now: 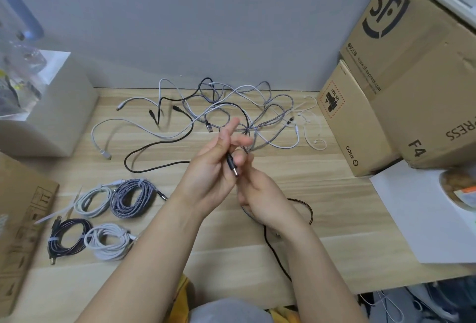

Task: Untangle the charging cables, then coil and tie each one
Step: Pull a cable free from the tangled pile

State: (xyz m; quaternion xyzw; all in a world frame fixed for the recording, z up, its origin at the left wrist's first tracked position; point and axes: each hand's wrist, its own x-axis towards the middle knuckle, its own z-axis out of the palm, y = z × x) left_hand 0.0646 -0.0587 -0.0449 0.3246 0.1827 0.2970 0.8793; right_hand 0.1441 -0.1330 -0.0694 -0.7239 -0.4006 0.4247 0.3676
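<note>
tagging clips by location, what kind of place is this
Probably a small office or storage corner used as a work desk: a wooden table pushed against a plain grey wall, courier shipping boxes stacked on it, and loose charging cables spread out for sorting.

A tangle of loose cables (231, 109) is lying on the far middle of the table (334, 194), just before the wall. Four tied coils (103, 219) are sitting at the near left in two rows of two, with a flat carton (20, 219) lying to their left. A box (56, 106) is standing at the far left. Two stacked cartons (386, 91) are sitting at the far right, with a sheet of paper (422, 214) lying nearer, before them. Both hands, the left hand (211, 176) and the right hand (260, 194), are meeting over the table's middle, nearer than the tangle, holding a cable plug (231, 165) between them.
</note>
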